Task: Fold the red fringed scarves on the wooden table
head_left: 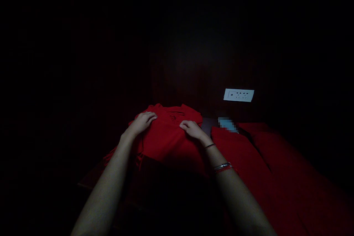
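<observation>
The room is very dark. A red cloth lies bunched in front of me, partly folded, with a fringed edge at its lower left. My left hand rests flat on the cloth's upper left part, fingers stretched out. My right hand lies on the cloth's upper right part, fingers curled down and pressing the fabric. The right wrist wears a thin dark band, and bangles sit further up the forearm.
A red covered surface, like a bed, stretches to the right. A white socket plate is on the dark wall behind. A small blurred bluish object lies beside the cloth. Everything else is in darkness.
</observation>
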### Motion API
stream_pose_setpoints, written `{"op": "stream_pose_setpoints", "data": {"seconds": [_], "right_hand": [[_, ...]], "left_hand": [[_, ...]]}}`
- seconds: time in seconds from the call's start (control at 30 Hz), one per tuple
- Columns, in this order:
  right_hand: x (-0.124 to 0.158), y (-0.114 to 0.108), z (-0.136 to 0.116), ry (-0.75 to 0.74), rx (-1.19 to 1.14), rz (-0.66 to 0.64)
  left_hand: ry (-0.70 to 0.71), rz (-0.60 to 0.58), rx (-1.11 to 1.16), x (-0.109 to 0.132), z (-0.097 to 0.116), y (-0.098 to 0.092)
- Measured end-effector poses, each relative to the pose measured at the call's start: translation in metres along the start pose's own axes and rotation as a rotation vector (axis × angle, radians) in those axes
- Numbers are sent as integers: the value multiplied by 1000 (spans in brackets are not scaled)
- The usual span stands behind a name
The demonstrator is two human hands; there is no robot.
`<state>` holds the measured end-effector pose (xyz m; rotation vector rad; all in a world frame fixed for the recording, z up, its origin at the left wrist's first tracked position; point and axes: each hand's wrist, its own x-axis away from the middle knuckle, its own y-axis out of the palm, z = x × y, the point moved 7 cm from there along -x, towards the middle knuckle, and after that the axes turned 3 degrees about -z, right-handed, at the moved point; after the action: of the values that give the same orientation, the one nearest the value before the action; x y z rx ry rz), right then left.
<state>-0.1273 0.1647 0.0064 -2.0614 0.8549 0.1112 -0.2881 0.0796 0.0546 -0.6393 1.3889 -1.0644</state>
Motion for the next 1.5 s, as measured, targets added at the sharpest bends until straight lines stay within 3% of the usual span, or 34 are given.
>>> {"op": "stream_pose_setpoints", "data": {"seconds": [0.17,0.23,0.3,0.37,0.43,0.5,0.57,0.67,0.73,0.83,0.93,1.13,1.37,1.43,1.5], "right_hand": [[-4,-2,-22,-108,-218,43],[-5,-4,-26,-101,-264,23],[-4,-10,-29,-92,-335,12],[-2,-18,-30,-82,-395,9],[3,-27,-27,-63,-430,9],[7,-36,-23,-35,-452,9],[11,-41,-17,1,-450,-4],[13,-39,-15,36,-373,-53],[12,-34,-24,3,-309,-52],[9,-22,-50,-148,-181,-12],[5,-11,-68,-220,-8,48],[0,-11,-68,-235,8,125],[-1,-6,-70,-191,38,130],[1,-4,-66,-146,166,133],[2,0,-55,-63,315,111]], "left_hand": [[134,-119,37,-12,41,-27],[146,-202,57,-11,46,-33],[112,-325,80,-4,36,-32],[32,-463,102,8,15,-26],[-72,-528,144,22,-10,-23],[-184,-482,231,32,-28,-29],[-278,-365,337,36,-35,-42],[-316,-232,470,31,-20,-60],[-270,-274,519,22,2,-62],[-159,-452,524,9,32,-52],[-63,-531,511,2,43,-43],[-90,-294,433,-2,23,-52],[-211,-224,489,-1,16,-71],[-262,-198,376,-2,-2,-86],[-348,-179,90,-3,-30,-104]]}}
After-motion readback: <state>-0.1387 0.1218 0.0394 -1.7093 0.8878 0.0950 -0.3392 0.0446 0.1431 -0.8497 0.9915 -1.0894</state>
